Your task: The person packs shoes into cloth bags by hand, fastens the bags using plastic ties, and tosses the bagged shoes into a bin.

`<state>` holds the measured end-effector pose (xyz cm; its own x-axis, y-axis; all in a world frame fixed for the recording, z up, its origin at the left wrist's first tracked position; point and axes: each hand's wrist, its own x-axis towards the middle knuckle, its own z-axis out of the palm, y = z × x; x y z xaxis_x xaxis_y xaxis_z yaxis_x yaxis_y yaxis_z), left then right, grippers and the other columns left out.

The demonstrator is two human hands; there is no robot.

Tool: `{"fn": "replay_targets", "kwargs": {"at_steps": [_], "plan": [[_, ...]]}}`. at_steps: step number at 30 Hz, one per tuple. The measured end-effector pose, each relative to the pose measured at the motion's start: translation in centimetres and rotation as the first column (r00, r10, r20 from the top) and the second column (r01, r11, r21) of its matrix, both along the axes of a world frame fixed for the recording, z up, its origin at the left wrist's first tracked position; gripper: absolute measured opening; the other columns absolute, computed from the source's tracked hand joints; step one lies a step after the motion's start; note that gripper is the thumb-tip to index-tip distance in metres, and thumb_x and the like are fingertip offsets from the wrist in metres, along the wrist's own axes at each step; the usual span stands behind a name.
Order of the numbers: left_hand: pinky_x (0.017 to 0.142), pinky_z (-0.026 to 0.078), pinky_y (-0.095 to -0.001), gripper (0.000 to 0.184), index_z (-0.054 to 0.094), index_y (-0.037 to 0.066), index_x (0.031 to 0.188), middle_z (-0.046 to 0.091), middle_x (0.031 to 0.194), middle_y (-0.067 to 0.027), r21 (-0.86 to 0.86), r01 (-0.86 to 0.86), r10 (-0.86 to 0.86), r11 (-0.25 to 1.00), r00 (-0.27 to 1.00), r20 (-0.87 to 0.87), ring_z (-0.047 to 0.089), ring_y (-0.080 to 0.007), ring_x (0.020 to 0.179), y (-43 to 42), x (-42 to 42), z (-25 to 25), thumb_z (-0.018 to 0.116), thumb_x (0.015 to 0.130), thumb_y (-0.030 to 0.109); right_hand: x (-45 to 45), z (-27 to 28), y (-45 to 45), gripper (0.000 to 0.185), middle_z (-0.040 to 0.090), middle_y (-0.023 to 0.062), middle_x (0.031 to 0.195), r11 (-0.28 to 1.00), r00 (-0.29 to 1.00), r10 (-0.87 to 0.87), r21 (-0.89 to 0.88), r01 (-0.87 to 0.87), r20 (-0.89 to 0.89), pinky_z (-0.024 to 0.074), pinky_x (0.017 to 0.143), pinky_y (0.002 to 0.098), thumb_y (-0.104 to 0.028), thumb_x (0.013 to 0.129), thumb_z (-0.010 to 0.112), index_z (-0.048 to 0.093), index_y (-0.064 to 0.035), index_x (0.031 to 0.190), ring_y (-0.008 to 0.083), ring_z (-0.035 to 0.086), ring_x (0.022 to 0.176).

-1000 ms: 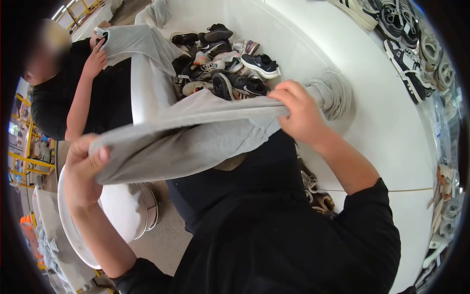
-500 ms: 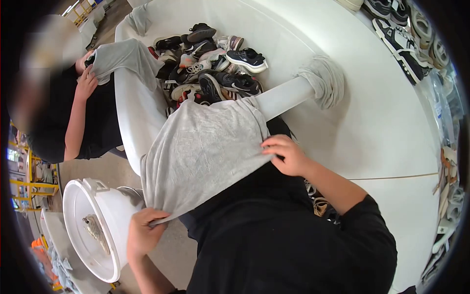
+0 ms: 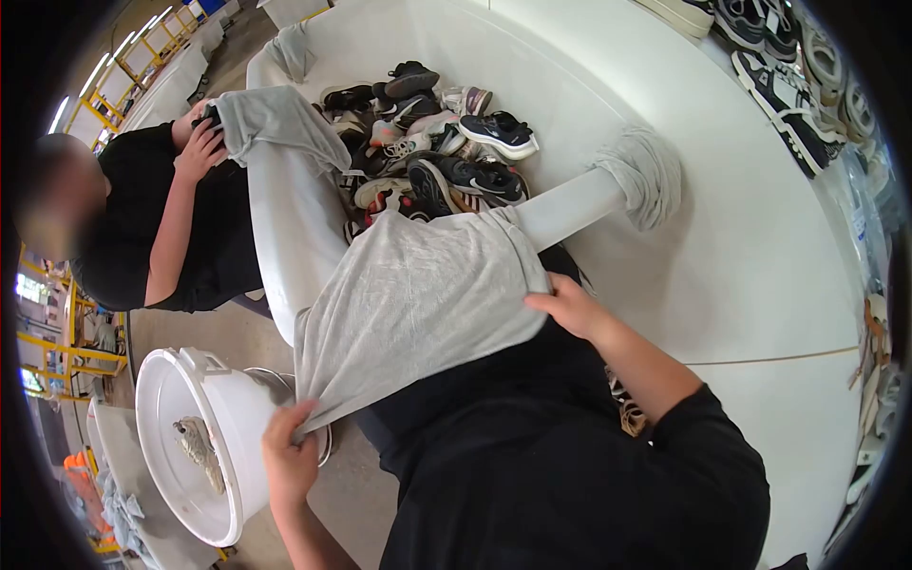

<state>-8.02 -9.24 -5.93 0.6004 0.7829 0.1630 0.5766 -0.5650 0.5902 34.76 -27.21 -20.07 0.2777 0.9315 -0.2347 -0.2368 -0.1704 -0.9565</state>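
A grey cloth (image 3: 427, 294) is stretched over the white table's edge and across my lap. My left hand (image 3: 293, 454) grips its lower left corner between thumb and fingers. At the cloth's right edge, my right hand (image 3: 567, 309) pinches the fabric, thumb on top and the other fingers partly hidden. Just beyond the cloth lies a heap of used shoes (image 3: 456, 176), mostly black and white sneakers. Another grey cloth (image 3: 638, 178) is bunched around the right end of the white raised edge (image 3: 570, 206).
Across the table a co-worker (image 3: 176, 223) holds a dark item at a grey cloth (image 3: 280, 128) draped on the rim. At lower left stands a white bucket (image 3: 242, 427) with a light-coloured item (image 3: 199, 454) inside. More shoes (image 3: 784, 109) line the right side.
My right hand has shifted its grip on the cloth's right edge, its fingers now less visible. The whole view has moved slightly, so the scene sits further right.
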Motion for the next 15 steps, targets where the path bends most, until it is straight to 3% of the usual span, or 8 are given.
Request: {"fn": "replay_targets", "kwargs": {"at_steps": [1, 3, 5, 8, 9, 11, 13, 15], "plan": [[0.064, 0.042, -0.0289, 0.046, 0.071, 0.002, 0.109, 0.053, 0.076, -0.0073, 0.058, -0.118, 0.118, 0.991, 0.993, 0.009, 0.052, -0.0192, 0.07, 0.2, -0.7, 0.0, 0.056, 0.068, -0.014, 0.3, 1.3, -1.1, 0.062, 0.055, 0.0114, 0.139, 0.995, 0.995, 0.074, -0.06, -0.078, -0.06, 0.0394, 0.11, 0.0342, -0.017, 0.092, 0.072, 0.044, 0.0036, 0.144, 0.0201, 0.052, 0.128], [0.061, 0.035, -0.0276, 0.051, 0.07, 0.002, 0.113, 0.039, 0.075, -0.0018, 0.252, -0.29, 0.289, 0.923, 0.956, 0.043, 0.039, -0.0161, 0.068, 1.5, -2.4, -0.4, 0.055, 0.068, -0.017, -0.4, 6.1, -3.1, 0.062, 0.059, 0.0107, 0.131, 0.997, 0.993, 0.075, -0.016, -0.074, 0.092, 0.0402, 0.109, 0.0335, -0.018, 0.094, 0.07, 0.042, 0.0047, 0.145, 0.0185, 0.054, 0.124], [0.067, 0.043, -0.027, 0.045, 0.066, 0.003, 0.124, 0.057, 0.091, -0.0037, 0.184, -0.44, 0.404, 0.879, 0.891, 0.206, 0.053, -0.0168, 0.077, 3.2, -4.0, -2.4, 0.054, 0.083, -0.01, 0.0, 7.5, -4.7, 0.055, 0.063, 0.0065, 0.118, 0.99, 0.989, 0.104, 0.082, -0.114, 0.109, 0.0446, 0.101, 0.0306, -0.015, 0.098, 0.064, 0.042, 0.0019, 0.146, 0.0132, 0.058, 0.111], [0.075, 0.051, -0.0278, 0.043, 0.054, 0.006, 0.142, 0.063, 0.121, -0.0087, -0.629, -0.208, 0.61, 0.749, 0.586, 0.533, 0.064, -0.0196, 0.096, 4.1, -0.5, -2.2, 0.049, 0.099, 0.007, -0.5, 13.1, -4.3, 0.045, 0.064, 0.0018, 0.108, 0.988, 0.989, -0.143, 0.064, 0.141, 0.024, 0.0459, 0.09, 0.0264, -0.012, 0.099, 0.06, 0.047, -0.0005, 0.142, 0.0084, 0.058, 0.098], [0.08, 0.056, -0.0299, 0.049, 0.041, 0.007, 0.152, 0.055, 0.143, -0.0135, -0.819, -0.044, 0.6, 0.571, 0.703, 0.381, 0.065, -0.022, 0.113, 4.2, -0.3, -0.7, 0.044, 0.105, 0.02, -0.1, 14.1, -4.0, 0.042, 0.064, 0.0017, 0.107, 0.984, 0.987, -0.158, 0.085, 0.155, 0.019, 0.0456, 0.088, 0.0257, -0.011, 0.099, 0.059, 0.05, -0.001, 0.139, 0.0077, 0.058, 0.096], [0.069, 0.055, -0.0277, 0.049, 0.041, 0.006, 0.152, 0.061, 0.129, -0.0094, -0.827, 0.132, 0.612, 0.547, 0.611, 0.502, 0.065, -0.0165, 0.102, 4.8, 2.0, 0.8, 0.046, 0.105, 0.018, 1.2, 15.9, -2.6, 0.036, 0.065, 0.0015, 0.105, 0.975, 0.982, -0.188, 0.122, 0.186, 0.001, 0.045, 0.082, 0.0242, -0.009, 0.099, 0.059, 0.056, -0.0021, 0.134, 0.0064, 0.057, 0.09], [0.064, 0.05, -0.0238, 0.05, 0.039, 0.005, 0.152, 0.061, 0.108, -0.0031, -0.724, 0.196, 0.54, 0.662, 0.545, 0.641, 0.059, -0.0105, 0.085, 8.2, 1.1, 1.5, 0.045, 0.104, 0.015, 2.4, 18.2, -0.5, 0.031, 0.067, 0.0044, 0.108, 0.967, 0.978, -0.206, 0.144, 0.209, -0.031, 0.0481, 0.086, 0.0267, -0.01, 0.099, 0.058, 0.06, -0.0005, 0.129, 0.0084, 0.06, 0.094], [0.066, 0.045, -0.023, 0.049, 0.042, 0.003, 0.151, 0.054, 0.092, 0.0014, -0.715, 0.245, 0.521, 0.655, 0.538, 0.663, 0.049, -0.0079, 0.076, 11.5, 1.8, 4.2, 0.046, 0.103, 0.012, 4.5, 20.3, 2.5, 0.027, 0.068, 0.0072, 0.111, 0.958, 0.974, -0.218, 0.178, 0.225, -0.055, 0.0512, 0.089, 0.0291, -0.011, 0.1, 0.057, 0.064, 0.0012, 0.123, 0.0104, 0.064, 0.097]]}}
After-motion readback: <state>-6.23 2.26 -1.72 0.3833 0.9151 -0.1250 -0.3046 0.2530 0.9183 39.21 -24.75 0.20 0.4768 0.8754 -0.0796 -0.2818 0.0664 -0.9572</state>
